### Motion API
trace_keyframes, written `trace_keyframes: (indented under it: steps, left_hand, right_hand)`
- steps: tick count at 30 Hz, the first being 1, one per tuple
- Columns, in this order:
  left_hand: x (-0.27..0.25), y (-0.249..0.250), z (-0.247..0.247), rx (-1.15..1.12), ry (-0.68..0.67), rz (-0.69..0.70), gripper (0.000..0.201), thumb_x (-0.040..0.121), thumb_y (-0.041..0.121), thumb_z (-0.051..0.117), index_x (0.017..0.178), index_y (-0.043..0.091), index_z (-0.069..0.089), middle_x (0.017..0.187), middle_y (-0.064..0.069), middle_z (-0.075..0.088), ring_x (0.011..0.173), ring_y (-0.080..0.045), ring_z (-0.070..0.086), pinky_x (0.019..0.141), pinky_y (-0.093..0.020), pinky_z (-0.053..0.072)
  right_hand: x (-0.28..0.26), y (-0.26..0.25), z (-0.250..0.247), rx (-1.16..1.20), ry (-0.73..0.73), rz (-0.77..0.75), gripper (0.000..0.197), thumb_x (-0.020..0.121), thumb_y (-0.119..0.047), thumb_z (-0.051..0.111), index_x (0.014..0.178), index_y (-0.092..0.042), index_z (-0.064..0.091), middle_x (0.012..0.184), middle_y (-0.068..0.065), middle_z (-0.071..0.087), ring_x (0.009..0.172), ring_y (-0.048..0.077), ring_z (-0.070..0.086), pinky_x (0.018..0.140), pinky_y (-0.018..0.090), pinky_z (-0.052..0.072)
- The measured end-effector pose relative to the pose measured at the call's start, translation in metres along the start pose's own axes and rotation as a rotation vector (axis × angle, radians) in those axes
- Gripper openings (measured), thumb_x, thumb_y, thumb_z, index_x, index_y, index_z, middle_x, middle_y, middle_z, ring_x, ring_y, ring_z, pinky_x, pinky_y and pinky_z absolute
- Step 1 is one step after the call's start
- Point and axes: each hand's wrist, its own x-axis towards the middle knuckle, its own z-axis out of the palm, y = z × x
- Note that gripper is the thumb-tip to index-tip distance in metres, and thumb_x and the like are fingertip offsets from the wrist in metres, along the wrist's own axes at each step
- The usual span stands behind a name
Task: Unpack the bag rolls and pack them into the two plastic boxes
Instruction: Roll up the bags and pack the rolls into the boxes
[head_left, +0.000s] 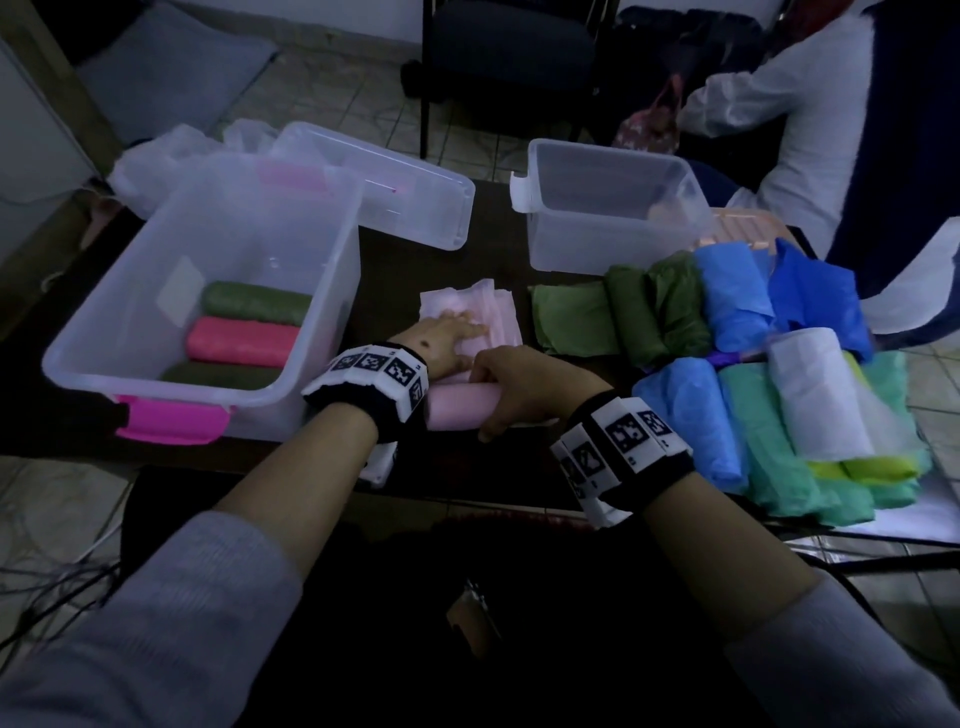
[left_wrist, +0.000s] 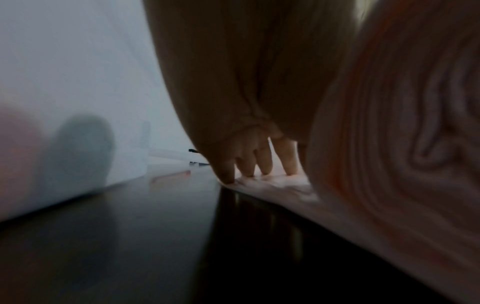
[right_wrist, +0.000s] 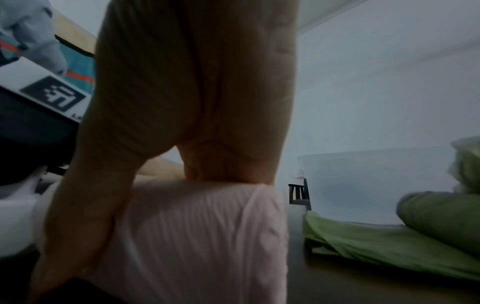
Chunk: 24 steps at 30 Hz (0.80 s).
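A pale pink bag roll (head_left: 457, 413) lies on the dark table (head_left: 395, 291) in front of me, and my right hand (head_left: 501, 392) curls round its right end. Its loose pink sheet (head_left: 493, 312) stretches away from me. My left hand (head_left: 460, 332) presses flat on that sheet with straight fingers (left_wrist: 262, 162). In the right wrist view my right hand (right_wrist: 194, 102) wraps over the pink roll (right_wrist: 197, 236). The left clear box (head_left: 171, 387) holds a green roll (head_left: 254, 304), a bright pink roll (head_left: 241, 338) and a dark green roll (head_left: 218, 374). The right clear box (head_left: 597, 239) stands at the back.
A clear lid (head_left: 410, 192) leans behind the left box. Several green, blue, teal, white and yellow rolls (head_left: 753, 395) crowd the table's right side. A green bag (right_wrist: 389, 246) lies just right of the pink roll. A person in white sits at the far right.
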Motion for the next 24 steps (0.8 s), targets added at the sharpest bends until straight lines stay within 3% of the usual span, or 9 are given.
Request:
trace_keyframes:
  steps: [3, 7, 11, 15, 17, 20, 24]
  left_hand:
    - [-0.002, -0.001, -0.003, -0.066, 0.030, 0.002, 0.052, 0.090, 0.027, 0.058, 0.139, 0.023, 0.041, 0.151, -0.003, 0.028, 0.135, -0.026, 0.034, 0.110, -0.039, 0.031]
    - [-0.005, 0.008, -0.006, -0.086, 0.122, -0.068, 0.056, 0.084, 0.026, 0.066, 0.136, 0.020, 0.046, 0.155, -0.006, 0.013, 0.142, -0.023, 0.018, 0.115, -0.042, 0.024]
    - [-0.017, 0.023, -0.006, -0.170, 0.357, -0.160, 0.050, 0.087, 0.018, 0.063, 0.133, 0.015, 0.044, 0.136, -0.008, 0.042, 0.126, -0.022, 0.042, 0.101, -0.033, 0.037]
    - [-0.027, 0.029, -0.004, -0.157, 0.299, -0.226, 0.031, 0.093, 0.012, 0.050, 0.124, 0.011, 0.048, 0.120, -0.011, 0.059, 0.107, -0.023, 0.059, 0.085, -0.032, 0.045]
    - [-0.032, 0.029, -0.005, -0.115, 0.321, -0.224, 0.026, 0.092, 0.012, 0.051, 0.118, 0.014, 0.054, 0.117, -0.008, 0.059, 0.104, -0.021, 0.059, 0.081, -0.030, 0.044]
    - [-0.041, 0.029, -0.009, -0.112, 0.249, -0.192, 0.029, 0.092, 0.012, 0.052, 0.120, 0.017, 0.058, 0.123, -0.007, 0.058, 0.110, -0.019, 0.057, 0.089, -0.030, 0.045]
    - [-0.053, 0.029, -0.011, -0.125, 0.099, -0.190, 0.049, 0.084, 0.012, 0.065, 0.130, 0.020, 0.051, 0.132, -0.004, 0.052, 0.120, -0.019, 0.051, 0.096, -0.032, 0.043]
  right_hand:
    - [0.001, 0.003, 0.002, 0.016, 0.036, -0.011, 0.051, 0.069, -0.028, 0.081, 0.113, -0.012, 0.058, 0.117, 0.004, 0.054, 0.105, 0.018, 0.050, 0.077, 0.023, 0.035]
    - [0.005, 0.002, -0.002, 0.015, 0.021, -0.016, 0.051, 0.070, -0.029, 0.080, 0.114, -0.010, 0.062, 0.103, -0.001, 0.051, 0.096, 0.014, 0.049, 0.077, 0.022, 0.036]
    - [0.013, 0.005, -0.011, 0.007, -0.021, 0.014, 0.050, 0.068, -0.035, 0.080, 0.111, -0.013, 0.066, 0.085, -0.008, 0.055, 0.084, 0.011, 0.050, 0.070, 0.025, 0.037]
    - [0.016, 0.007, -0.021, 0.060, -0.025, 0.050, 0.058, 0.067, -0.034, 0.082, 0.119, -0.017, 0.062, 0.098, -0.007, 0.058, 0.093, 0.010, 0.052, 0.089, 0.028, 0.044]
    - [0.018, 0.007, -0.023, 0.041, -0.027, 0.052, 0.053, 0.070, -0.034, 0.080, 0.116, -0.015, 0.063, 0.099, -0.006, 0.058, 0.094, 0.011, 0.053, 0.087, 0.027, 0.043]
    - [0.020, 0.008, -0.024, 0.041, -0.037, 0.066, 0.045, 0.075, -0.035, 0.076, 0.113, -0.014, 0.066, 0.094, -0.004, 0.060, 0.095, 0.015, 0.057, 0.082, 0.026, 0.041]
    - [0.019, 0.011, -0.021, 0.086, -0.005, 0.073, 0.052, 0.076, -0.034, 0.075, 0.122, -0.015, 0.061, 0.107, -0.003, 0.061, 0.099, 0.012, 0.053, 0.092, 0.028, 0.041]
